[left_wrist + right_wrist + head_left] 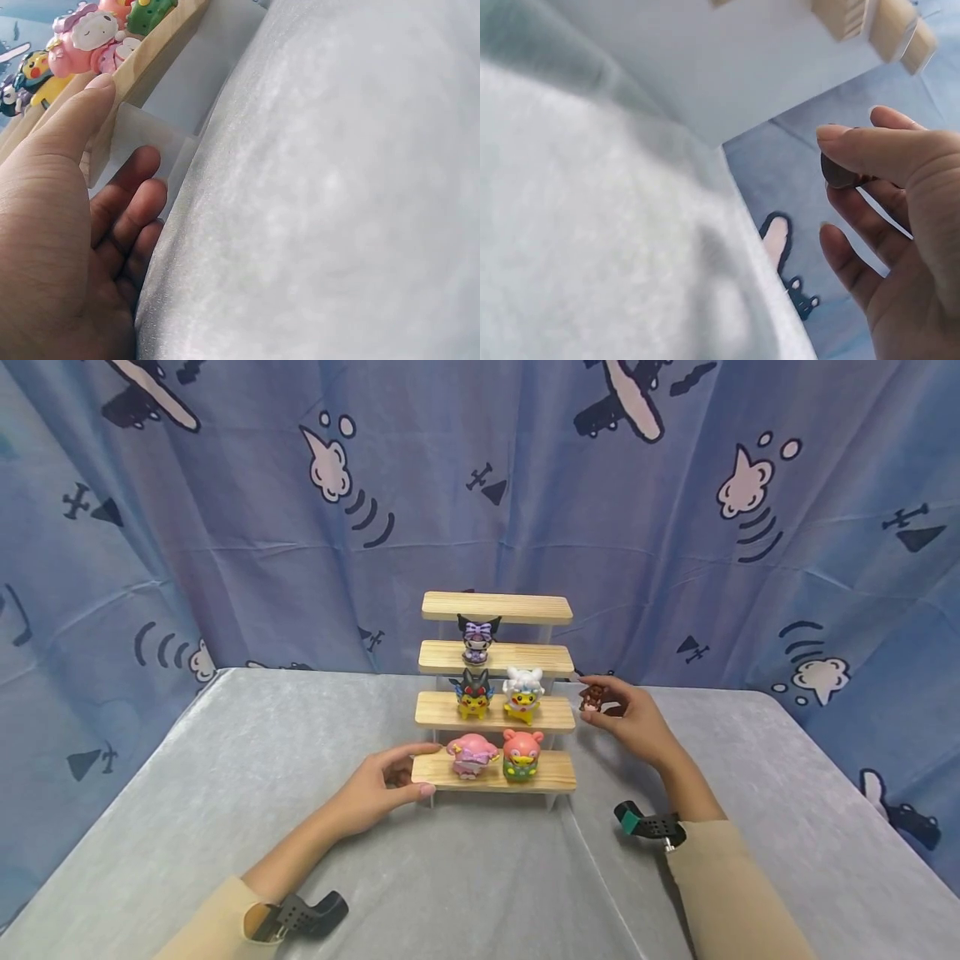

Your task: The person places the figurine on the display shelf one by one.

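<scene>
A stepped wooden display shelf [497, 607] with clear supports stands mid-table. At the left end of its lowest board, my left hand [378, 789] holds on, thumb along the front edge; in the left wrist view the other fingers [142, 202] curl beside the clear support. Off the shelf's right side, my right hand [633, 718] pinches a small brown figurine [592, 698] between thumb and fingers. Only its dark base [838, 174] shows in the right wrist view. Nearest my left hand on the bottom board sits a pink figurine [471, 755], beside a coral-and-green one [521, 754].
The third board down holds a black-eared yellow figurine [474, 695] and a white-hooded yellow one [523, 695]. Above them sits a black-and-purple figurine [477, 639]. A grey cloth covers the table [480, 877]; a blue patterned curtain [420, 468] hangs behind.
</scene>
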